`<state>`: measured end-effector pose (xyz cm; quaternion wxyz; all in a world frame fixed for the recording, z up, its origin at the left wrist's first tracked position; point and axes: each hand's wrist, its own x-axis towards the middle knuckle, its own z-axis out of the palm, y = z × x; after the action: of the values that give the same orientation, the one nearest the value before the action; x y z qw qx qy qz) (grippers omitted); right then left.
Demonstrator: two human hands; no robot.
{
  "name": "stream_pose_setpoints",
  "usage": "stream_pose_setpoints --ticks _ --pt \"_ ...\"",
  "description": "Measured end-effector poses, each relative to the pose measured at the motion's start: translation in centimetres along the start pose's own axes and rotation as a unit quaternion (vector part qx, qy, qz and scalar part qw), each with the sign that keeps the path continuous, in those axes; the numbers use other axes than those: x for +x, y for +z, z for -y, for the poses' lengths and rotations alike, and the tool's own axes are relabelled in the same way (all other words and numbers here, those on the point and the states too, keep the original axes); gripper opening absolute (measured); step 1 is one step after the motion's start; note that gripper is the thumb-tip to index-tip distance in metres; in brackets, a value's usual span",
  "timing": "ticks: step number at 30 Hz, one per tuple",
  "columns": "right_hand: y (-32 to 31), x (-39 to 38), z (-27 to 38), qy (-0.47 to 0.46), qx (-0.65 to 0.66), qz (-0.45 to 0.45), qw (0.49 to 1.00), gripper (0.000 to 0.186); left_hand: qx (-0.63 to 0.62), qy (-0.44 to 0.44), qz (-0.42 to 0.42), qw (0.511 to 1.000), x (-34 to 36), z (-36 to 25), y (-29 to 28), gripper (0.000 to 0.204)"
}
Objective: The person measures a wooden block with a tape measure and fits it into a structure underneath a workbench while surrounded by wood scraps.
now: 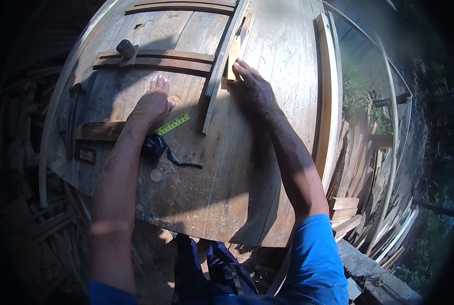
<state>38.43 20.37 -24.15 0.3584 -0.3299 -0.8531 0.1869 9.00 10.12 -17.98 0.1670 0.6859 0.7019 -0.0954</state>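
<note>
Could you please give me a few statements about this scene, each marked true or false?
1. The right hand is touching a yellow piece. True.
2. A black cord trails from the tape measure. True.
3. The tape measure's blade is fully drawn in. False: a length of it sticks out of the case.
4. The left hand grips the dark cylinder. False: the cylinder stands apart, beyond that hand's fingertips.
5. The tape measure lies to the left of the yellow piece. True.
6. The person's sleeves are red. False: they are blue.
</note>
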Motion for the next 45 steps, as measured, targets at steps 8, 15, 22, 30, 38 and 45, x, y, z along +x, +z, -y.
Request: stream_pose_setpoints --ticks 8,15,22,30,38,45 --pt "-0.1 0.7 -0.5 0.01 0.01 -0.003 1.0 0.048 0.004 -0.01 0.01 1.0 0.0 -0.2 -0.2 0.079" --pt "-0.6 1.4 -0.4 0.054 0.025 0.019 0.998 0.05 -0.01 -0.013 0.019 1.0 -0.2 -0.2 -0.5 0.077" --pt "-1.6 2.4 0.5 -0.025 -0.034 0.002 0.999 0.04 -0.019 -0.014 0.017 1.0 -0.4 -0.1 -0.7 0.077" --pt "-1.8 2.6 -0.2 0.028 -0.019 0.029 0.999 0.043 -0.006 0.008 0.011 1.0 0.0 0.6 -0.5 0.078" --pt "-1.5 2.8 -0.9 0.046 -0.041 0.027 0.998 0.049 -0.008 -0.002 0.035 0.999 -0.2 0.3 -1.1 0.078" --pt "-0.6 2.9 -2.8 0.039 -0.009 -0.01 0.999 0.047 -0.005 -0.013 0.048 0.999 -0.3 -0.4 -1.8 0.077"
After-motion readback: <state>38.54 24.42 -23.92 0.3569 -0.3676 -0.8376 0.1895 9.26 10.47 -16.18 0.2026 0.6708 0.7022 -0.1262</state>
